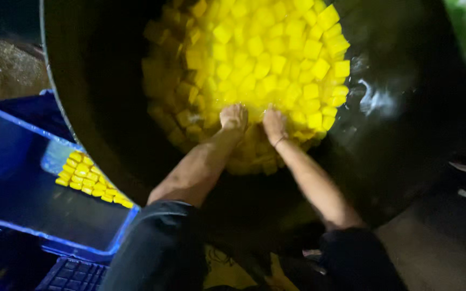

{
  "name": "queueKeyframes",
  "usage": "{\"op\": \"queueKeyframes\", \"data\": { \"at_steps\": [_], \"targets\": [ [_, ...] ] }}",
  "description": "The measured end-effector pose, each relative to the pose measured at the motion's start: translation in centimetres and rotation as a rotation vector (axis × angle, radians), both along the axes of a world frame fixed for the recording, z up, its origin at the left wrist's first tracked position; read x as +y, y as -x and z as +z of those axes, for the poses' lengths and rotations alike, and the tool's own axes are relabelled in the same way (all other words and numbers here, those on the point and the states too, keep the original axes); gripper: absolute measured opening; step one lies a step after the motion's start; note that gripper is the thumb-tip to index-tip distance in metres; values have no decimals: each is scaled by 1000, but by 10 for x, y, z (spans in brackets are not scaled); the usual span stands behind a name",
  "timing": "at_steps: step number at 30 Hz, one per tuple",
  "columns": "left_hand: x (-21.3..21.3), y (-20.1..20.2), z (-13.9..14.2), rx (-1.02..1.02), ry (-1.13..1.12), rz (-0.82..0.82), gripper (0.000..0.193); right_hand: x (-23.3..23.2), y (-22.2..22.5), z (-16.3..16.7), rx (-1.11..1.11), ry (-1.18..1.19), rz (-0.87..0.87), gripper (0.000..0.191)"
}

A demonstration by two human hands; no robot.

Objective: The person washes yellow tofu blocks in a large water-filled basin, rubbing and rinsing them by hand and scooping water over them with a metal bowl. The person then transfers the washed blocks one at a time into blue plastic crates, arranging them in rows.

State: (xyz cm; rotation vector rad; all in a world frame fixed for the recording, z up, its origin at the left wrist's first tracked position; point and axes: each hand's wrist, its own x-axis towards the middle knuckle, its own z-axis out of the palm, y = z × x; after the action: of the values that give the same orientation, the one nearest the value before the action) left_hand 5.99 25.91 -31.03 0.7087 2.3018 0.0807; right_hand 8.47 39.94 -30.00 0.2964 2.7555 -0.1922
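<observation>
Hands (234, 117) (273, 124) among yellow cubes (265, 48) (near pan rim (103, 156)); fingers submerged, grip unclear.

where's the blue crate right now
The blue crate sits at the lower left of the head view, beside the big black wok, with yellow cubes in its corner.

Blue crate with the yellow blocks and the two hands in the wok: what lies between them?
In the head view, only the wok's dark sloping wall separates the blue crate from the hands.
</observation>
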Motion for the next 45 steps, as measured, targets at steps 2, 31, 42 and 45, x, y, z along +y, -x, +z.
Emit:
{"op": "queueKeyframes", "data": {
  "at_steps": [2,31,42,45],
  "targets": [
    [1,-4,-10,-31,36,13,19,0,4,-8,-89,108,-52,19],
    [-67,243,9,-219,-903,343,12,57,239,28,-34,1124,-169,38],
    [45,156,-7,-1130,-1844,1731,34,29,165,83,33,1176,-215,31],
    [60,147,1,-1095,-1922,1901,35,16,160,96,218,1053,-72,34]
  ]
}}
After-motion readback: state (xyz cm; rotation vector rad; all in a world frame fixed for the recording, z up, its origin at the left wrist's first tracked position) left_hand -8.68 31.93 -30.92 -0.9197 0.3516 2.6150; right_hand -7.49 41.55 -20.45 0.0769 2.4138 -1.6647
